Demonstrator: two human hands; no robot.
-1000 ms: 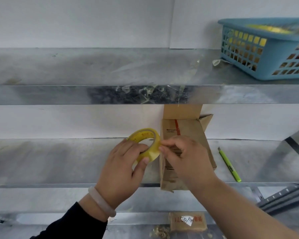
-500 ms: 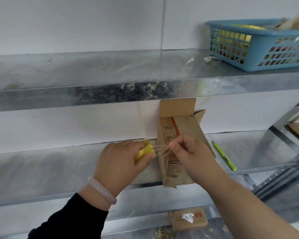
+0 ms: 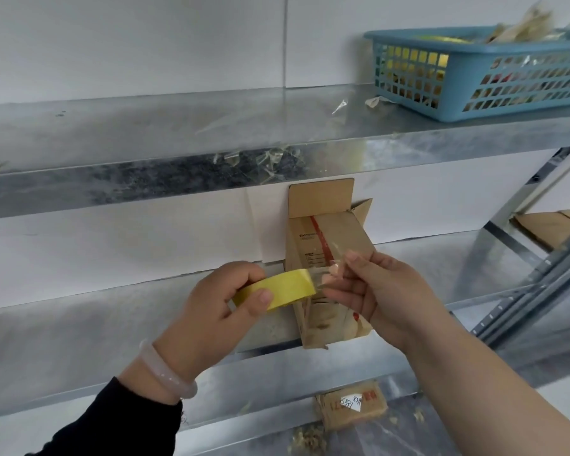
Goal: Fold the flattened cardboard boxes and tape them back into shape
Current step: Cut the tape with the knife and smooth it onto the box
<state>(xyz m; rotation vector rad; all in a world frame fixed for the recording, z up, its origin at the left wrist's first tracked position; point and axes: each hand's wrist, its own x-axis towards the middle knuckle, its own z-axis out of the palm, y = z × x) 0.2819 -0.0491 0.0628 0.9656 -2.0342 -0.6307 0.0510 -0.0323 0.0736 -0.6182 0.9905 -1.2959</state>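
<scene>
Left hand (image 3: 211, 311): grip clenched around yellow tape roll (image 3: 273, 288), thumb on outer face. Right hand (image 3: 385, 291): fingertips (image 3: 352, 258) pinching clear tape end (image 3: 326, 274) drawn off roll. Cardboard box (image 3: 329, 258): upright on middle metal shelf (image 3: 79, 324), top flaps open, just behind both hands. Blue basket (image 3: 474, 77): upper shelf, right. Small taped packet (image 3: 352, 409): lowest shelf.

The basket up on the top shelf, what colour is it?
Blue. The basket has a lattice of small square holes in its sides, seen clearly in the head view.
</scene>
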